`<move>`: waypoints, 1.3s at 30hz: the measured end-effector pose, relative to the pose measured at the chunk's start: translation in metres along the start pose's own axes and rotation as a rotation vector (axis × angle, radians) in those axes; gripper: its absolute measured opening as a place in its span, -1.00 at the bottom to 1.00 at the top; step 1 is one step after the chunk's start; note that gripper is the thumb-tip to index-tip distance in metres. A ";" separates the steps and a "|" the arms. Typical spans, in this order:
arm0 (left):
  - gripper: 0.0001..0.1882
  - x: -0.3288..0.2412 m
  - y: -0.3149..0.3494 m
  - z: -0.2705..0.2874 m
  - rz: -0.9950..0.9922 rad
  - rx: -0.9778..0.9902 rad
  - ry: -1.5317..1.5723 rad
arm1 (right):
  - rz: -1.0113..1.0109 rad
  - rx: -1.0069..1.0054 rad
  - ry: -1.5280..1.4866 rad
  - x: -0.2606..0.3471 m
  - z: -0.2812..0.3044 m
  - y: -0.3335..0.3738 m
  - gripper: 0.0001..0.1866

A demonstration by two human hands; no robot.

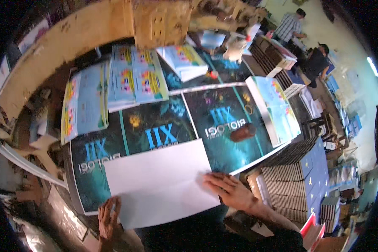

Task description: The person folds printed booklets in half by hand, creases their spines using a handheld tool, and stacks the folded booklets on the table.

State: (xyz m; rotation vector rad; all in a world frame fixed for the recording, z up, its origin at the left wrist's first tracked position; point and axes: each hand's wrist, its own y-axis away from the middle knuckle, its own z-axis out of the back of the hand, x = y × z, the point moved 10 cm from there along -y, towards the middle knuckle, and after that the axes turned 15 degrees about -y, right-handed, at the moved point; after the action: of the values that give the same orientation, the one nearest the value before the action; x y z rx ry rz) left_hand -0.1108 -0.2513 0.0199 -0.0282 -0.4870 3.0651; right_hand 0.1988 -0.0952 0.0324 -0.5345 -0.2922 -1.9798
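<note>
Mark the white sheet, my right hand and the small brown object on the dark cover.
white sheet (159,185): head view, its blank middle.
right hand (231,191): head view, back of the hand.
brown object (242,132): head view, middle of its body.

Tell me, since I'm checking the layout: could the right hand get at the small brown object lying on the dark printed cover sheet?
Probably yes. The right hand rests on the white sheet, and the brown object lies just beyond it on the dark cover sheet, with nothing between them.
</note>
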 end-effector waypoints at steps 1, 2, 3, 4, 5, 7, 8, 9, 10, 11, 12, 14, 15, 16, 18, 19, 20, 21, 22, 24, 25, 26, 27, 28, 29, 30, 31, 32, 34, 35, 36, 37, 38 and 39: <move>-0.51 -0.002 -0.008 0.000 -0.008 0.060 0.063 | 0.010 -0.009 0.008 0.000 -0.001 0.002 -0.31; -0.51 -0.006 -0.008 -0.001 -0.003 0.132 0.119 | 0.032 -0.008 0.004 0.001 -0.003 0.003 -0.31; -0.51 -0.010 -0.010 0.008 0.023 0.050 0.129 | 0.037 -0.021 0.012 0.002 -0.004 0.003 -0.31; -0.51 -0.008 -0.013 0.011 0.016 0.038 0.124 | 0.057 -0.047 0.016 0.004 0.000 0.003 -0.31; -0.51 -0.007 -0.014 0.010 0.004 0.052 0.104 | 0.074 -0.069 0.015 0.006 0.002 0.003 -0.31; -0.51 -0.007 -0.019 0.013 -0.012 0.071 0.088 | 0.073 -0.060 0.018 0.002 0.000 0.002 -0.29; -0.54 -0.009 -0.024 0.019 -0.030 0.053 0.089 | 0.073 -0.042 0.017 -0.001 -0.001 0.002 -0.27; -0.57 -0.010 -0.028 0.023 -0.047 0.043 0.091 | 0.065 -0.038 0.009 -0.005 -0.004 0.002 -0.27; -0.57 -0.008 -0.033 0.022 -0.046 0.057 0.094 | 0.094 -0.105 -0.055 -0.007 0.000 0.002 -0.26; -0.59 -0.007 -0.037 0.022 -0.067 0.034 0.101 | 0.120 -0.169 -0.124 -0.008 0.004 0.003 -0.25; -0.60 -0.005 -0.036 0.022 -0.089 0.028 0.112 | 0.101 -0.157 -0.105 -0.007 0.007 0.005 -0.24; -0.59 -0.007 -0.046 0.028 -0.117 -0.092 0.081 | 0.119 -0.256 -0.137 -0.013 0.014 0.000 -0.26; -0.61 0.011 -0.028 -0.008 -0.101 -0.014 0.044 | 0.062 -0.275 -0.102 -0.019 0.016 0.006 -0.28; -0.62 0.030 0.001 -0.003 -0.092 -0.196 0.135 | 0.053 -0.281 -0.096 -0.022 0.015 -0.001 -0.30; -0.58 0.026 -0.002 0.001 -0.097 -0.220 0.113 | 0.061 -0.360 -0.177 -0.025 0.024 -0.015 -0.37; -0.63 0.035 -0.007 -0.005 0.009 -0.138 0.149 | 0.091 -0.395 -0.224 -0.024 0.030 -0.019 -0.43; -0.68 0.041 -0.016 -0.018 0.105 -0.069 0.200 | 0.113 -0.397 -0.282 -0.023 0.037 -0.020 -0.43; -0.68 0.035 -0.026 -0.019 0.098 -0.062 0.209 | 0.082 -0.411 -0.330 -0.027 0.040 -0.019 -0.45; -0.69 0.032 -0.030 -0.011 0.113 -0.065 0.309 | 0.070 -0.419 -0.389 -0.028 0.039 -0.021 -0.47; -0.71 0.032 -0.033 -0.006 0.134 -0.072 0.404 | 0.022 -0.398 -0.418 -0.028 0.043 -0.027 -0.52; -0.71 0.046 -0.031 -0.012 0.284 -0.070 0.539 | -0.033 -0.382 -0.436 -0.031 0.045 -0.031 -0.58; -0.66 0.031 -0.048 0.006 0.233 -0.036 0.335 | -0.028 -0.374 -0.443 -0.031 0.045 -0.034 -0.58; -0.59 0.016 -0.067 0.024 0.174 -0.015 0.138 | -0.100 -0.390 -0.428 -0.037 0.045 -0.034 -0.63; -0.59 0.016 -0.074 0.027 0.188 -0.011 0.129 | -0.161 -0.400 -0.419 -0.039 0.047 -0.042 -0.66; -0.58 0.023 -0.076 0.028 0.252 -0.010 0.173 | -0.266 -0.310 -0.434 -0.039 0.046 -0.052 -0.63; -0.57 0.030 -0.079 0.028 0.312 -0.013 0.222 | -0.332 -0.270 -0.359 -0.043 0.050 -0.057 -0.54; -0.47 0.047 -0.070 0.005 0.348 0.058 0.342 | -0.305 -0.296 -0.382 -0.042 0.057 -0.063 -0.50; -0.47 0.045 -0.080 0.006 0.357 0.066 0.343 | -0.286 -0.320 -0.403 -0.045 0.061 -0.068 -0.46; -0.36 0.040 -0.101 0.006 0.434 0.153 0.362 | -0.377 -0.344 -0.625 -0.065 0.052 -0.072 -0.29; -0.36 0.046 -0.100 0.001 0.447 0.163 0.356 | -0.370 -0.304 -0.528 -0.064 0.054 -0.079 -0.28; -0.32 0.048 -0.101 -0.003 0.404 0.160 0.346 | -0.362 -0.264 -0.432 -0.063 0.056 -0.085 -0.27; -0.27 0.049 -0.101 -0.006 0.360 0.158 0.337 | -0.361 -0.250 -0.443 -0.065 0.053 -0.090 -0.27; -0.27 0.050 -0.104 -0.010 0.369 0.170 0.337 | -0.374 -0.242 -0.476 -0.068 0.051 -0.092 -0.29; -0.27 0.047 -0.110 -0.006 0.352 0.128 0.309 | -0.382 -0.232 -0.497 -0.070 0.050 -0.096 -0.30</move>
State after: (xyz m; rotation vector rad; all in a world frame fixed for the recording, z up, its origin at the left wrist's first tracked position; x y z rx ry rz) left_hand -0.1540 -0.1428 0.0479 -0.6385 -0.2922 3.3272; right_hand 0.1517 0.0248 0.0442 -1.1993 -0.5032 -2.2390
